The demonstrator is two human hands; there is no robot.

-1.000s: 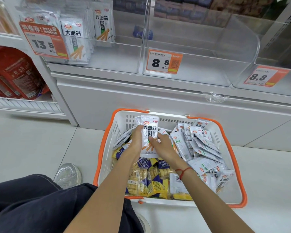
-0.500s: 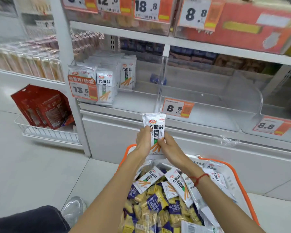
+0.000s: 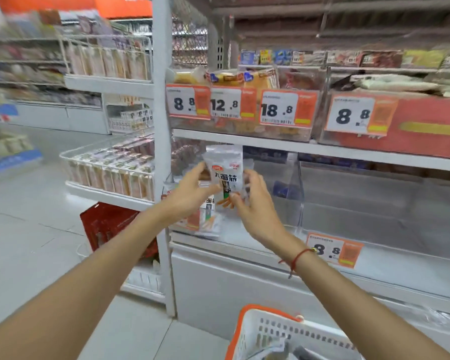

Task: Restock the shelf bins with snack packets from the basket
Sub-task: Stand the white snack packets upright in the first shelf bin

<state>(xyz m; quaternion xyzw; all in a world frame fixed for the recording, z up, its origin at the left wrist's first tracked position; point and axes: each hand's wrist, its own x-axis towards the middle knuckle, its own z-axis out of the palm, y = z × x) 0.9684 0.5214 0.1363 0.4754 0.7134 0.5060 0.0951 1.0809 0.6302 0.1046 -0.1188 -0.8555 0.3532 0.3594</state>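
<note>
Fingers [image 3: 192, 178] of both hands have lifted the packet [image 3: 225, 178] to the shelf bin [image 3: 283, 203]

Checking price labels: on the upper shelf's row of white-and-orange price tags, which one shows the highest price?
The third tag from the left, reading 18.8. The others read 8.8, 12.8 and 8.8.

Both arms reach from the lower corners toward frame centre. The left hand [image 3: 190, 193] and right hand [image 3: 255, 203] face each other, fingers [image 3: 247, 175] loosely curled, red cord around the right wrist.
</note>
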